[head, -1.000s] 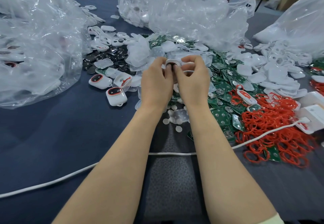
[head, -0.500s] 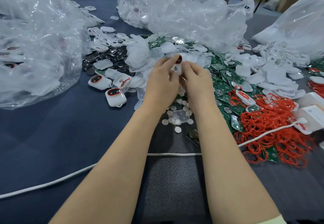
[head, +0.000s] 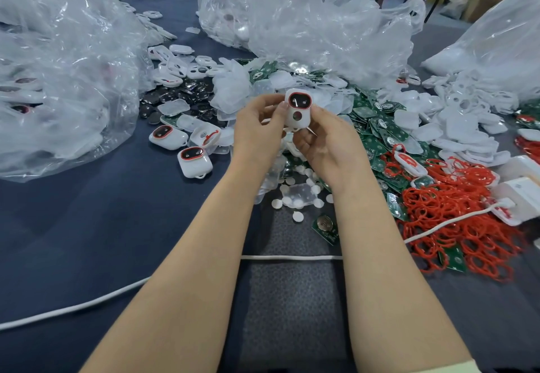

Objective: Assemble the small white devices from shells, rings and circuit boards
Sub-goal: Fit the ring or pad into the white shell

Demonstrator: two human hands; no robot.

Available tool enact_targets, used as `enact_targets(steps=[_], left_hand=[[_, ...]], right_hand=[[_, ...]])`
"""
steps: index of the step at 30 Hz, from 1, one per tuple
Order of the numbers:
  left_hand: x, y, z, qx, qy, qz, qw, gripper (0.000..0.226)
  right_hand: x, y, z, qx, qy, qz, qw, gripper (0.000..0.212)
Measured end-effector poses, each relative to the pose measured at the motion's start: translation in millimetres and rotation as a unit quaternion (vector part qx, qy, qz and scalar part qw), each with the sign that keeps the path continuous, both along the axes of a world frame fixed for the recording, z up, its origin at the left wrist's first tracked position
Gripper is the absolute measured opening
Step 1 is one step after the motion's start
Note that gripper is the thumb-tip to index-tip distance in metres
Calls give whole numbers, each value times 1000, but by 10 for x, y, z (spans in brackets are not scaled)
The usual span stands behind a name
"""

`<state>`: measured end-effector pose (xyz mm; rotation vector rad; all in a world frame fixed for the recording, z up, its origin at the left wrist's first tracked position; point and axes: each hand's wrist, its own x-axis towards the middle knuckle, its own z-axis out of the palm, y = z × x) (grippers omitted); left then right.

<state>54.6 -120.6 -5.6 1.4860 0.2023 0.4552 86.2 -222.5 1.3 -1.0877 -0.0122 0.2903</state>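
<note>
Small white red-ringed plastic device (head: 298, 108), now turned face-up, pinched between left hand (head: 258, 130) and right hand (head: 330, 145), looks fully assembled.

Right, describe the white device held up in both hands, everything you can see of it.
The white device is a small rounded-rectangular shell that looks like glossy plastic. Its upper face has a dark window edged by a red ring, and below that is a round hole showing dark red inside. It is held upright, face toward the camera, above the table. The left hand pinches its left edge, and the right hand grips its right side and bottom. Its back is hidden.
</note>
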Motion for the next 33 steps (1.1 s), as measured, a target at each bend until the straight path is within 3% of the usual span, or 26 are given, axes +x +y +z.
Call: enact_targets(steps=[6, 13, 25, 27, 28, 30, 33], left_hand=[[-8, -11, -7, 40, 0, 31, 999, 4], [7, 3, -24, 0, 2, 10, 1000, 3], [22, 9, -43, -21, -8, -12, 1000, 6], [25, 8, -70, -4, 1, -1, 1000, 1], [27, 10, -84, 18, 9, 10, 1000, 4], [20, 21, -86, 47, 22, 26, 998, 9], [-3, 49, -20, -26, 40, 20, 999, 24]], right_hand=[[10, -6, -8, -4, 13, -6, 1000, 17], [-13, 7, 5, 68, 44, -7, 997, 14], [-15, 1, -15, 68, 62, -15, 996, 13], [2, -5, -15, -15, -4, -38, 999, 15], [4, -11, -11, -115, -67, -60, 989, 15], [-5, -23, -2, -321, -208, -101, 918, 12], [-32, -28, 14, -443, -338, -124, 821, 13]])
